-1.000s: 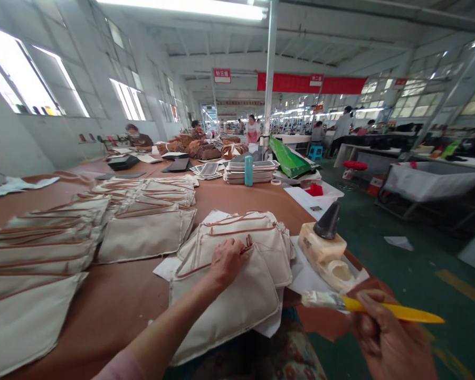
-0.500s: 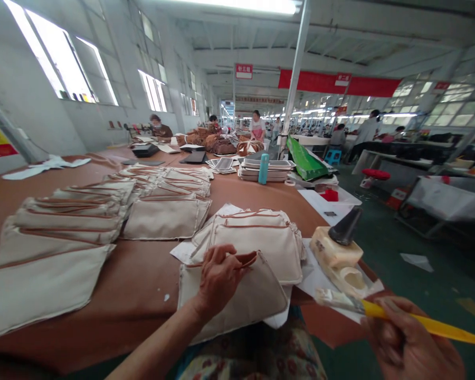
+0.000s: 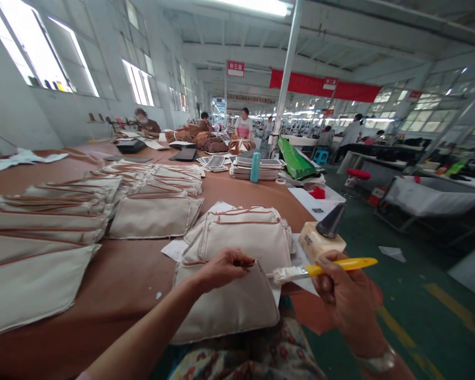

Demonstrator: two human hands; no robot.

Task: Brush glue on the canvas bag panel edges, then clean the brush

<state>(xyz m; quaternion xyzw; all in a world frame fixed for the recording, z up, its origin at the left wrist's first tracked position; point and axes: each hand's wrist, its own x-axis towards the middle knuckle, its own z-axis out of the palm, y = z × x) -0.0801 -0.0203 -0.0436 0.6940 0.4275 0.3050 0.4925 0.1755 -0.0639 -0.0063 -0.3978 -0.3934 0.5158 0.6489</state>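
My left hand [image 3: 220,268] pinches the brown-trimmed top edge of a cream canvas pouch [image 3: 229,306] that lies at the near edge of the brown table [image 3: 126,279]. My right hand [image 3: 350,301] grips a yellow-handled brush [image 3: 320,269], its white bristles pointing left, close to the pouch's top right corner. A pile of similar pouches [image 3: 247,235] sits just behind. A cream glue jug with a black cone spout [image 3: 324,235] stands to the right, behind the brush.
Rows of finished pouches [image 3: 63,211] cover the table's left. Farther back are stacked trays [image 3: 255,170], a teal bottle [image 3: 255,167] and a green bag [image 3: 295,161]. Other people work at distant tables. Green floor lies to the right.
My right hand has brought the brush up and left from beside the jug to the pouch's top edge. My left hand keeps its hold on the trim.
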